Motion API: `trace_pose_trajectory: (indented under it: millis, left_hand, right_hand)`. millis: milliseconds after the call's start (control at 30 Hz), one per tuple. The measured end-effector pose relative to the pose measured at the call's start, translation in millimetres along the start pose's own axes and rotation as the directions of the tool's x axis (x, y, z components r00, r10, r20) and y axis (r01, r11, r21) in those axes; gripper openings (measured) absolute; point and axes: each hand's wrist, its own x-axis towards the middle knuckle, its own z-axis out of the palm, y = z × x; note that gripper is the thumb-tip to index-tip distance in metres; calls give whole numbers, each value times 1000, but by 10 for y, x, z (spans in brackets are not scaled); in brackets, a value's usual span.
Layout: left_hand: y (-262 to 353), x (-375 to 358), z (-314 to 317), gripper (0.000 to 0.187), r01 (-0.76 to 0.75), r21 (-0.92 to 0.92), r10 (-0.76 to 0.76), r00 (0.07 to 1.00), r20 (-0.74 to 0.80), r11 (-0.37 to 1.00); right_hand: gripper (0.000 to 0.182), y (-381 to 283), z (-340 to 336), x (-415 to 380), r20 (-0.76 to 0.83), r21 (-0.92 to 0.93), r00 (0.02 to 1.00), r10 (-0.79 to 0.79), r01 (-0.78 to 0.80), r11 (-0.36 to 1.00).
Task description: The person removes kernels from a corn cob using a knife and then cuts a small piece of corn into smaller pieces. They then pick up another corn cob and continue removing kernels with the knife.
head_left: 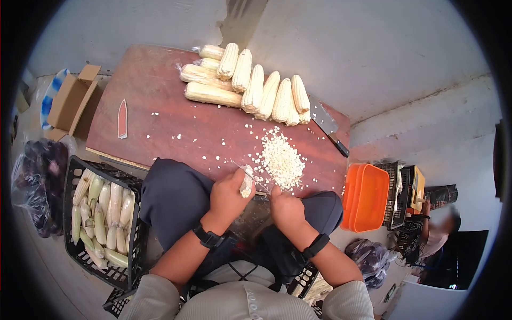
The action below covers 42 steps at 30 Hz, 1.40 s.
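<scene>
My left hand (226, 194) is closed around a pale corn cob (246, 182) at the table's near edge, above my lap. In my right hand (287, 209) is a knife (261, 185); its thin blade lies across the cob, and the fist hides its handle. Just beyond both hands, a heap of cut corn kernels (282, 160) spreads over the reddish table (160, 101). Loose kernels are scattered to its left. Several husked ears of corn (256, 88) are laid in a row toward the back, some of them in clear plastic.
A cleaver (326, 121) with a black handle lies at the table's right side. An orange tub (366, 197) stands to the right, with another person (434, 237) farther off. On my left are a black crate (130, 266) of corn and a cardboard box (69, 104).
</scene>
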Motion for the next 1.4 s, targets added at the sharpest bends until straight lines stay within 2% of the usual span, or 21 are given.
trace_pose_trajectory:
  millis: [167,267,367,500,567,700,800,833,933,1033,1133,1167,1233,1300,1367,1400]
  left_hand:
    - [-62,15,50,22,-17,23,16,999,41,1000]
    - [-111,9,58,23,-14,27,12,995,97,1000]
    - [-87,73,-17,22,38,-51,-35,998,52,998]
    - [-100,68,3,22,26,-8,-26,997,79,1000]
    - [-117,17,47,23,-28,69,19,993,117,997]
    - [-139,25,63,20,-8,-7,8,996,88,1000]
    - [-104,56,50,25,6,-17,-5,998,55,1000]
    - [-88,55,49,25,4,-23,-3,999,47,1000]
    - [-71,34,37,24,-34,-35,35,999,16,999]
    - [-78,-19,29,23,-45,-52,45,999,4,998]
    - [-44,-68,6,22,-41,-37,42,999,18,998]
    - [-33,-79,4,21,-41,-26,42,999,24,999]
    - [-64,-99,14,24,-48,-5,49,998,34,999]
    - [-69,-116,3,25,-45,-15,46,998,42,999]
    - [-59,-134,-11,24,-27,-55,29,999,43,998]
    - [-86,-156,-6,22,-28,-54,30,999,38,998]
  right_hand:
    - [15,28,-8,164,22,-27,997,-72,73,997]
    - [14,-54,22,334,-27,-45,991,-130,128,991]
    - [11,-67,51,473,-44,-12,988,-146,146,989]
    - [15,-81,67,536,-33,-42,989,-145,144,989]
    - [16,-120,60,584,-15,-15,988,-153,153,988]
    - [16,-113,139,586,-62,69,989,-135,139,988]
    - [12,-130,166,610,-52,134,994,-97,103,986]
    - [15,-143,161,621,0,164,999,-46,46,985]
    - [18,-129,230,578,-70,306,997,-17,38,951]
    - [20,-162,267,533,-155,524,986,68,24,851]
    - [21,-121,373,557,-123,723,990,75,37,690]
    - [22,-88,385,546,31,810,996,83,-74,582]
    - [24,-79,137,488,325,889,945,22,-314,333]
    - [26,-49,437,490,119,897,978,173,-180,404]
    - [26,-66,387,397,-98,855,950,297,-72,513]
    - [25,-92,305,310,-124,786,954,272,-72,613]
